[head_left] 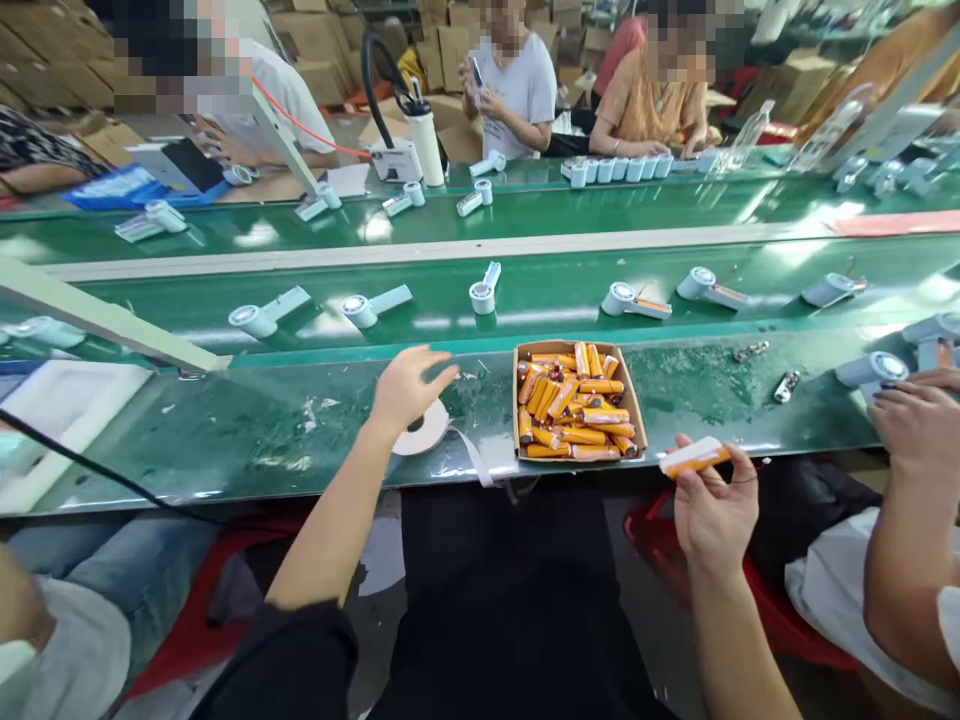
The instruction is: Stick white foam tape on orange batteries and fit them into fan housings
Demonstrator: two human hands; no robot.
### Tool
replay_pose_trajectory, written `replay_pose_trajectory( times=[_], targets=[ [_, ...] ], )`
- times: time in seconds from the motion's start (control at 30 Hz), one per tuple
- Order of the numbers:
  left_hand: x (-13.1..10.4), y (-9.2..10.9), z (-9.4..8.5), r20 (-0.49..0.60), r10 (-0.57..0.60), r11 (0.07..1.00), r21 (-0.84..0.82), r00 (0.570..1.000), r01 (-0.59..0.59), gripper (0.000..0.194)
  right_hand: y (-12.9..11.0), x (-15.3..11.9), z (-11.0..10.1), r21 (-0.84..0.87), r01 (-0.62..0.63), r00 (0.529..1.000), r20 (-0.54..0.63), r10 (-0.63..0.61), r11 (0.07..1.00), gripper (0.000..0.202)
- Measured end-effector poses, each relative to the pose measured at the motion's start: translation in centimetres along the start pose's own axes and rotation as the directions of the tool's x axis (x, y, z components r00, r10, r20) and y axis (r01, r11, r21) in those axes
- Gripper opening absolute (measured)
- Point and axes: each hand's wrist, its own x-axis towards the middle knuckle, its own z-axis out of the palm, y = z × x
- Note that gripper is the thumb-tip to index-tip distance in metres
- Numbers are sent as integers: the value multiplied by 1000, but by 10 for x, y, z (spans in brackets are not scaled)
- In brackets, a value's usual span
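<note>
My left hand (409, 388) is over the green table ledge with its fingers apart and nothing in them. Just below it lies a white roll of tape (424, 430), partly covered by the hand, its loose strip (472, 455) running to the table's edge. In front of me a cardboard box (640, 430) holds several orange cylindrical batteries (562, 398). To the right of this box, my right hand (716, 500) grips one orange battery (697, 458) between thumb and fingers, with a white strip along its upper side.
Light-blue handheld fans (482, 295) lie spaced along the green conveyor (427, 325). A co-worker's hands (919, 415) hold a fan at the right. Two small parts (786, 386) lie right of the box. A metal post (112, 315) slants at the left. People sit opposite.
</note>
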Motion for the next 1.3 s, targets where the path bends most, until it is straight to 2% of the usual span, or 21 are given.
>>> replay_pose_trajectory(
  times=[0.07,0.17,0.23,0.3,0.4,0.47,0.5,0.57,0.63,0.67,0.73,0.8,0.83,0.9,0.97,1.0,1.1,1.2,1.3],
  targets=[
    [74,31,21,12,-13,997,75,1000,12,51,4,1,4,-16,-35,999,6,35,999,55],
    [169,65,49,164,-166,948,299,972,111,70,-1,7,11,-77,-19,998,53,23,997,49],
    [206,71,60,269,-245,908,401,931,123,71,-7,11,4,-151,-10,995,97,25,988,46],
    [223,66,67,366,-219,910,411,904,54,58,-11,19,-12,-233,-24,990,133,56,972,44],
    [222,51,72,504,-72,934,336,860,-119,34,-19,40,-32,-304,-11,987,147,58,952,43],
    [218,43,74,567,34,939,264,823,-220,21,-27,63,-21,-288,84,989,139,-45,954,44],
    [217,40,74,589,81,939,225,804,-259,16,-30,77,-6,-269,152,982,149,-115,951,43],
    [217,37,74,618,158,938,148,770,-312,9,-33,109,44,-227,278,948,224,-228,933,42],
    [221,36,73,622,199,941,96,757,-326,11,-25,142,110,-240,305,900,390,-196,922,41],
    [222,36,73,614,203,944,85,762,-320,15,-17,157,144,-259,285,868,477,-135,923,41],
    [225,36,75,583,193,952,83,789,-295,22,4,181,204,-343,274,763,646,14,899,40],
    [225,37,80,547,178,959,89,818,-269,25,27,196,247,-455,398,637,762,118,797,36],
    [224,38,84,531,172,962,90,830,-258,26,37,199,260,-508,505,574,802,168,698,35],
    [223,41,90,502,164,968,83,849,-236,26,52,201,274,-558,709,488,830,272,432,35],
    [222,44,96,474,154,976,65,867,-209,25,60,200,277,-554,805,470,814,341,212,39],
    [221,45,97,461,146,980,55,875,-193,25,62,199,278,-548,822,470,805,361,152,42],
    [219,47,101,427,112,990,27,897,-137,25,65,196,283,-522,848,443,792,419,90,45],
    [219,51,105,406,79,996,5,910,-89,24,69,193,297,-479,877,399,770,498,38,42],
    [220,61,107,396,49,999,-5,917,-51,22,70,192,310,-443,897,376,744,553,-14,40]
  ],
)
